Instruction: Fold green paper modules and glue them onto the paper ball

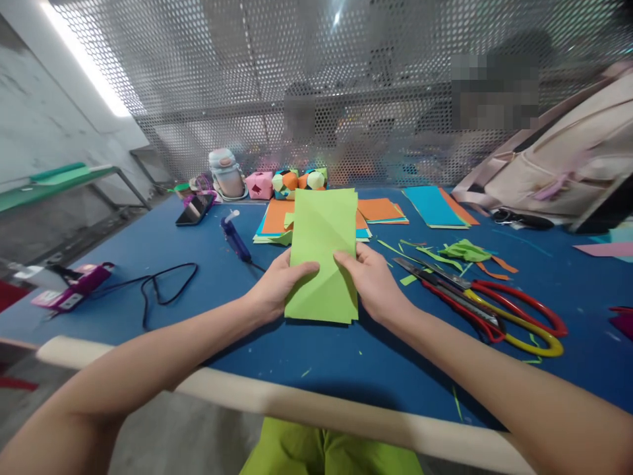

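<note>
Both my hands hold a small stack of lime-green paper sheets [324, 264] upright above the blue table, their edges slightly out of line. My left hand [277, 280] grips the left edge, thumb across the front face. On the right edge my right hand [376, 280] pinches the sheets the same way, thumb on the front. The fingers behind the paper are hidden. Partly covered behind the stack lies a pile of orange, blue and green paper [275, 218]. A blue glue gun [235, 239] rests left of it.
Scissors with red and yellow handles [519, 316] and green scraps [465, 251] lie at right. Blue sheets [435, 206], folded paper shapes [285, 185], a bottle [226, 173] and a phone [195, 210] sit farther back. A power strip [74, 290] trails a cord; a backpack [558, 152] stands right.
</note>
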Action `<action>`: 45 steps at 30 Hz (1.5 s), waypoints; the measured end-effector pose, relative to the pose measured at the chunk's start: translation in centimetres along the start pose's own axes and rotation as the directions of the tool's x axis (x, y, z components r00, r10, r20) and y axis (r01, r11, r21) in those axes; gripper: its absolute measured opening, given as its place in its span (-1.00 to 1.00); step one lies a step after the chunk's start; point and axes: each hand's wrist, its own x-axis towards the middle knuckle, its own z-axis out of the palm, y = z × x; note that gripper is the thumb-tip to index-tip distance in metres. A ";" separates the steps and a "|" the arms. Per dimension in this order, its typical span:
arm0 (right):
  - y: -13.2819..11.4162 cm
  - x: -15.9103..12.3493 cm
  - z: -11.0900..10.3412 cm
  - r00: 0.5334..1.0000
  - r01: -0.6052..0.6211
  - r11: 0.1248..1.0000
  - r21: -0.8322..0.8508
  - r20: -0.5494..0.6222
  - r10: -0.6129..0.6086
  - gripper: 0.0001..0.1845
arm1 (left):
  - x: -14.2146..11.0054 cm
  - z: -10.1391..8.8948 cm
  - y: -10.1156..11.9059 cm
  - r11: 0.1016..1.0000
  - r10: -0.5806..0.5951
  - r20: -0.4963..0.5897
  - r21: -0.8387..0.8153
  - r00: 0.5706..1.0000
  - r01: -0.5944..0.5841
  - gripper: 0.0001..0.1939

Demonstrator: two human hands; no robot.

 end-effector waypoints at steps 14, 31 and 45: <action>1.1 -0.9 0.9 0.992 -0.116 0.986 0.124 -0.042 0.122 -0.77 | 0.3 0.2 -0.8 0.989 0.074 -0.157 0.139 0.985 -0.052 -0.65; 1.3 1.3 -0.8 0.985 -0.014 0.978 0.208 -0.168 0.050 -0.78 | -0.7 0.1 -1.1 0.987 -0.089 0.085 -0.123 0.992 0.099 -0.71; -0.5 3.5 -3.2 0.989 -0.029 0.993 0.117 -0.138 0.046 -0.81 | -0.2 -0.9 -0.2 0.992 -0.081 0.025 0.101 0.996 0.078 -0.66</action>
